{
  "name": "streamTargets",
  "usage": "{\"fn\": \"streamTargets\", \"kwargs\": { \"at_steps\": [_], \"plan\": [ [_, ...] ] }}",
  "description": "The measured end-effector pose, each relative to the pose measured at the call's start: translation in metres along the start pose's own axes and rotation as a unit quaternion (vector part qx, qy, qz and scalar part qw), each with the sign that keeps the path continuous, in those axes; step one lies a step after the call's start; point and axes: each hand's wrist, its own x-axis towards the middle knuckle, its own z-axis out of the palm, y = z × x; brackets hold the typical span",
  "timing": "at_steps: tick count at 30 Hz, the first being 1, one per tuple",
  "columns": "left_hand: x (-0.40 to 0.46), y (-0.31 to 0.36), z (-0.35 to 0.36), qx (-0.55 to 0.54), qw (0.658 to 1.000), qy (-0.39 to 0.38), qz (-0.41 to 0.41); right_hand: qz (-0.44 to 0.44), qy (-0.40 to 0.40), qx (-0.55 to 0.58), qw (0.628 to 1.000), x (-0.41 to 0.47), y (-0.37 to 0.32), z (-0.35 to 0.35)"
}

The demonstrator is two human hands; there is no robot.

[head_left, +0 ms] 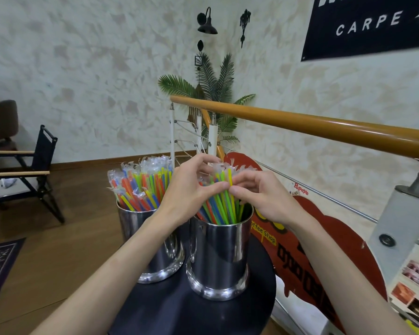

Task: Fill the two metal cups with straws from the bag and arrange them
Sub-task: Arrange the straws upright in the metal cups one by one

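2 metal cups on round black table, landmark = near cup. Near cup holds wrapped coloured straws, mostly green, blue, some orange, standing upright and bunched. Left hand above near cup's left rim, fingers curled around the straw bunch, thumb pressed on its front. Right hand above near cup's right rim, thumb and fingers pinching the same bunch; thumbs of both hands nearly touching. Far cup just left of and behind near cup, touching or almost, packed with wrapped straws fanning outward. Wooden handrail behind and right of near cup. Folding chair well left.
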Motion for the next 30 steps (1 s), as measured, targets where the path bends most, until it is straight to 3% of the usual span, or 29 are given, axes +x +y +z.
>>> {"fn": "streamTargets", "kwargs": {
  "at_steps": [8,15,30],
  "plan": [
    [-0.0035,0.0040,0.0024,-0.015,1.000,0.015,-0.010,0.011,-0.012,-0.038,0.999,0.0012,0.0033,-0.0014],
    [-0.0011,0.0062,-0.0035,-0.027,0.998,-0.046,-0.022,0.020,0.064,-0.088,0.994,0.0023,0.0086,-0.0016],
    [0.0013,0.0014,-0.0065,-0.038,0.995,-0.089,-0.019,0.025,0.079,-0.083,0.993,0.0019,0.0072,-0.0029]
  ]
}}
